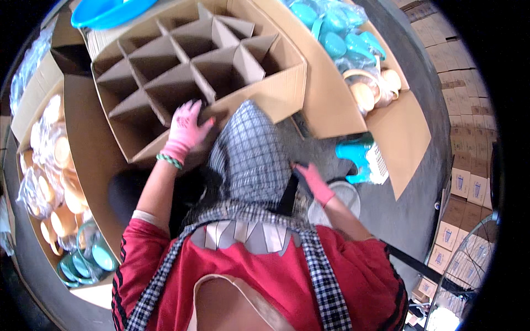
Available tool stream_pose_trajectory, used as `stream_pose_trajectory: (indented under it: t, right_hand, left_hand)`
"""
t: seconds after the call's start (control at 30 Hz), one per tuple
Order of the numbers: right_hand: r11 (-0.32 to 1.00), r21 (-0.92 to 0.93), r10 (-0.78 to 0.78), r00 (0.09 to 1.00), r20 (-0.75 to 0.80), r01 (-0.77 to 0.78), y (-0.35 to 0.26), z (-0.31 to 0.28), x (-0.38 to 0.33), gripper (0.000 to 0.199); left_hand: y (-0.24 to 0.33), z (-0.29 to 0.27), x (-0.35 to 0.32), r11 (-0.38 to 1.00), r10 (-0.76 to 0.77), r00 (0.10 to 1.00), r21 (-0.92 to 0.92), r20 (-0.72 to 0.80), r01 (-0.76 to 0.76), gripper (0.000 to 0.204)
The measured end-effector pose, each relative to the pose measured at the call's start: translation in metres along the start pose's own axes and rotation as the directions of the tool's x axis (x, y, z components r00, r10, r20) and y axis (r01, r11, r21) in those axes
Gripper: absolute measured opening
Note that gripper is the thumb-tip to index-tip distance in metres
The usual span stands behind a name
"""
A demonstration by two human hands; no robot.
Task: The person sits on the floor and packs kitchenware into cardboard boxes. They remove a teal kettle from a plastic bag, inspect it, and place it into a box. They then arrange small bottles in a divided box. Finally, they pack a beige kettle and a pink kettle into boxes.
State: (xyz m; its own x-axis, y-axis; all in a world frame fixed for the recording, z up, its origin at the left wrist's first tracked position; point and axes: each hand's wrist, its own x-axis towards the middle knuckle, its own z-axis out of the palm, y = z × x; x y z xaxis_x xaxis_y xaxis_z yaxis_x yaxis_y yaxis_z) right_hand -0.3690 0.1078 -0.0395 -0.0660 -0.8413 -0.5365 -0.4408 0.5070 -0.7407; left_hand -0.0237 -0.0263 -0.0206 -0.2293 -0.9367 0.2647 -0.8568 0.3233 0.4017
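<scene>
Red shirt and checked apron (pixel 251 149) filled the view closest to me, and past them my two pink-gloved hands were at work. My left hand (pixel 185 129) lay spread and flat, fingers (pixel 190 108) loose and gripping nothing, pressing on the near wall of the divided cardboard box (pixel 287 83), just where the front row of its empty cells began beyond my fingertips. My left forearm reached up and forward, bare from the sleeve to a green wristband (pixel 168 160), elbow bent low by my side. My right hand (pixel 314 179) hung lower and off to the other side of the apron, beside a dark strap-like thing; whether it was closed on that strap I could not tell, as the fingers were turned away. By my judgement the box was being steadied and made ready for filling, every cell still vacant. Wrapped orange cups (pixel 55 182) sat well out to the left of my left hand, wrapped teal ware (pixel 337 33) well beyond my right; the next move would call for a free hand to reach one of those and lower it squarely into a cell.
</scene>
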Motion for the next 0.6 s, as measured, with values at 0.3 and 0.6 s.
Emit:
stream_pose_trajectory:
  t: [0.3, 0.6]
  right_hand:
    - [0.973, -0.106, -0.22, 0.965, -0.14, 0.206, -0.122, -0.02, -0.017, 0.038]
    - [0.792, -0.555, -0.239, 0.966, 0.102, 0.255, -0.138, 0.019, -0.057, 0.036]
  left_hand:
    - [0.003, -0.078, -0.075, 0.535, -0.331, 0.936, -0.793, 0.119, 0.29, 0.028]
    - [0.022, -0.104, -0.116, 0.836, -0.172, 0.985, -0.528, 0.003, 0.148, 0.026]
